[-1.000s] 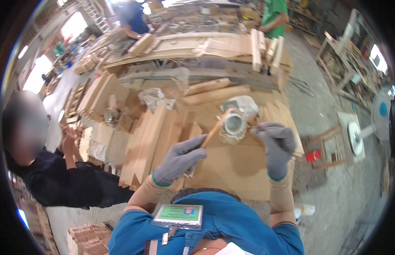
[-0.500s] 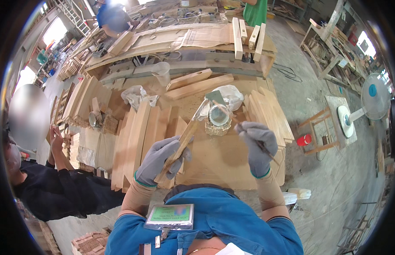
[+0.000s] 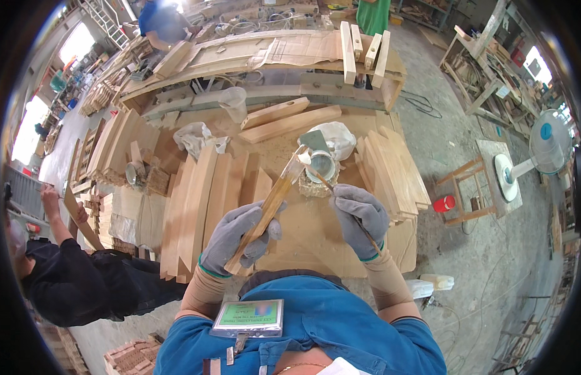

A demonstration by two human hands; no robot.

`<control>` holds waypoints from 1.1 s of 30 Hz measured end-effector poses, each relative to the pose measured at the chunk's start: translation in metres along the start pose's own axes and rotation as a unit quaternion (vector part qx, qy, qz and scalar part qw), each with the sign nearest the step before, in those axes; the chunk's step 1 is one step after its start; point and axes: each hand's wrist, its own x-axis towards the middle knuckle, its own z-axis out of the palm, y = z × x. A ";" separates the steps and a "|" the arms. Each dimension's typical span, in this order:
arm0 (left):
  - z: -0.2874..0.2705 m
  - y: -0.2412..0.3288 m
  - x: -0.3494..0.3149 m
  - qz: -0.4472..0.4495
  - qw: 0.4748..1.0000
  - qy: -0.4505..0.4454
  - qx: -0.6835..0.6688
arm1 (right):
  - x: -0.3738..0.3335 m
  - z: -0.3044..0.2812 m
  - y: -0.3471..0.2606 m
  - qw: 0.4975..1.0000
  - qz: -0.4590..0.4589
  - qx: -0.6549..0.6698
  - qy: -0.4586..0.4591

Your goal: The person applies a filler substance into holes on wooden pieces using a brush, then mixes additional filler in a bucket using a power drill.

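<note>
My left hand (image 3: 243,237), in a grey glove, is closed round a narrow wooden piece (image 3: 271,209) tilted up and away from me. Whitish material coats its far end. In my right hand (image 3: 360,215), also gloved, is a thin stick (image 3: 323,178); its far tip is at or very near the coated end, though contact cannot be made out. Just beyond the tip, a round cup (image 3: 321,166) with pale contents stands on a rough block (image 3: 320,188). A greyish-green flat piece (image 3: 313,140) lies against the cup's far side.
Stacked boards (image 3: 203,200) line the left of the cardboard-covered table (image 3: 315,247), with more boards (image 3: 390,172) on the right. Behind are plastic bags (image 3: 336,140), two wooden bars (image 3: 290,125) and a plastic cup (image 3: 234,104). A co-worker (image 3: 84,275) is at left; a fan (image 3: 515,169) stands right.
My right hand has moved left and slightly down, bringing the stick's tip from over the cup to the wooden piece's coated end. The co-worker's hands at left have shifted.
</note>
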 end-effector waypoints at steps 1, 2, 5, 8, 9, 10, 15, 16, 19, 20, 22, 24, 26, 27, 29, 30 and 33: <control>0.000 0.000 0.000 0.000 1.000 0.005 0.004 | 0.000 0.001 0.003 1.000 -0.008 -0.008 -0.004; -0.001 0.000 0.000 -0.002 1.000 0.010 0.004 | 0.000 0.002 0.006 1.000 -0.016 -0.015 -0.008; -0.003 0.003 0.000 0.012 0.999 0.032 0.003 | 0.002 0.004 0.016 0.998 -0.026 -0.039 -0.038; -0.010 0.010 0.002 0.061 0.996 0.067 0.016 | 0.005 -0.002 0.033 0.994 0.046 -0.094 -0.021; -0.020 0.013 0.004 0.086 0.992 0.086 0.024 | 0.004 -0.003 0.037 0.992 0.123 -0.003 0.021; -0.028 0.013 0.010 0.110 0.988 0.103 0.032 | 0.003 -0.005 0.043 0.974 0.200 0.086 0.063; -0.078 -0.003 0.074 0.065 0.975 0.187 0.100 | 0.016 -0.015 0.057 0.760 0.439 0.393 0.274; -0.089 -0.014 0.096 0.061 0.973 0.192 0.115 | 0.012 -0.017 0.066 0.758 0.448 0.386 0.276; -0.137 -0.043 0.157 0.049 0.964 0.159 0.206 | 0.001 -0.020 0.085 0.749 0.438 0.417 0.272; -0.153 -0.055 0.177 0.032 0.950 0.175 0.255 | -0.001 -0.020 0.089 0.747 0.455 0.405 0.267; -0.173 -0.076 0.218 0.017 0.903 0.189 0.385 | -0.008 -0.023 0.101 0.742 0.466 0.397 0.274; -0.188 -0.097 0.253 0.028 0.854 0.192 0.483 | -0.010 -0.024 0.108 0.738 0.488 0.375 0.278; -0.209 -0.115 0.279 0.048 0.826 0.202 0.523 | -0.011 -0.020 0.114 0.728 0.515 0.353 0.282; -0.211 -0.124 0.292 0.022 0.821 0.207 0.532 | -0.011 -0.021 0.118 0.728 0.526 0.333 0.288; -0.215 -0.134 0.315 -0.028 0.806 0.214 0.551 | -0.012 -0.020 0.125 0.719 0.539 0.329 0.288; -0.216 -0.138 0.327 -0.022 0.805 0.215 0.552 | -0.015 -0.024 0.130 0.720 0.542 0.330 0.279; -0.230 -0.147 0.357 -0.028 0.841 0.233 0.488 | -0.017 -0.023 0.143 0.711 0.551 0.348 0.265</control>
